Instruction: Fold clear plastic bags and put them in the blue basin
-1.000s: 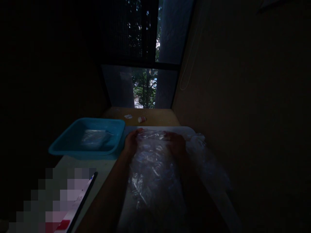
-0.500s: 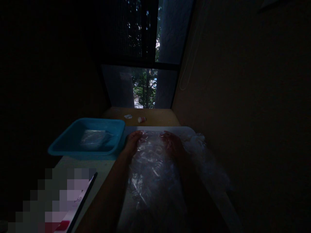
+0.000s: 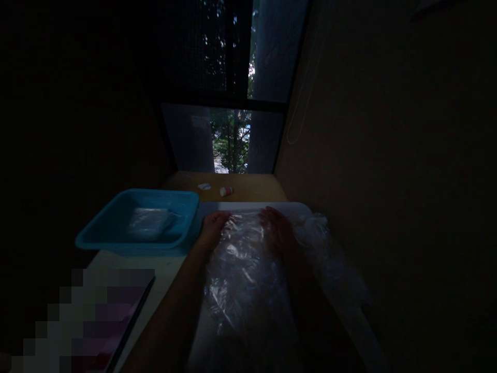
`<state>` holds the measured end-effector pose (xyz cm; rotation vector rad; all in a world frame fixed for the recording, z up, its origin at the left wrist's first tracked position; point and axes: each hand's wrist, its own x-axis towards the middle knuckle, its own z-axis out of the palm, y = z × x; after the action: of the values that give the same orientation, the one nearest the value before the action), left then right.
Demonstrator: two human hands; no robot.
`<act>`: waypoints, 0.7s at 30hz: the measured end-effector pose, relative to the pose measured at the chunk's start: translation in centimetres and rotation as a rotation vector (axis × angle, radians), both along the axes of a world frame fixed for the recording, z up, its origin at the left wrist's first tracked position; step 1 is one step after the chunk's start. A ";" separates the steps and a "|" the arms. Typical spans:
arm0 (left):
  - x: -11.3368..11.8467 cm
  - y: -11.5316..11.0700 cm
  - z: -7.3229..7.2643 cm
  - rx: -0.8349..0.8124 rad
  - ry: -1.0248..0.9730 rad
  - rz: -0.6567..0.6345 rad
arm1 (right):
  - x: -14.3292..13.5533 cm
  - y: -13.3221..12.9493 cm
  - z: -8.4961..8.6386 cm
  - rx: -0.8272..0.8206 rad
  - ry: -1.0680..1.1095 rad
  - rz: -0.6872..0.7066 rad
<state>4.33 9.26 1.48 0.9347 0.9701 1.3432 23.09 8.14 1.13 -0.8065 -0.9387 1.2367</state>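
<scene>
A crumpled sheet or bag of clear plastic film lies stretched along the table between my forearms, shiny with creases. My left hand has its fingers closed on the far left corner of the film. At the far right corner, my right hand grips the film too, its fingers bent over the edge. Both thumbs are hard to make out in the dim light. Whether anything lies inside or under the film cannot be told.
A blue plastic basin to the left holds a flat clear-wrapped packet. More loose clear plastic is heaped at the right. A small cylinder and a white scrap lie on the sill below the window. A dark-edged, partly blurred-out object sits front left.
Both hands stay at the far end of the film. My right fingers have shifted slightly, and the film near the hands has new creases. The object at front left has darkened.
</scene>
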 end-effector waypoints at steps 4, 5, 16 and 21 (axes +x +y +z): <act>0.1 0.0 0.2 -0.026 -0.031 0.003 | 0.2 -0.3 0.3 -0.015 -0.012 -0.036; 0.1 0.0 0.3 -0.026 -0.048 0.007 | 0.2 -0.2 0.3 -0.017 0.007 -0.050; 0.2 -0.2 0.7 -0.001 -0.001 0.046 | -1.3 0.1 -0.1 -0.127 0.028 -0.058; 0.0 -0.2 0.4 0.010 0.010 0.075 | -1.1 0.2 -0.1 -0.095 -0.017 -0.065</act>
<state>4.36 9.07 1.91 0.9210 1.0157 1.4090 22.03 8.29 0.99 -0.9170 -0.8660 1.2264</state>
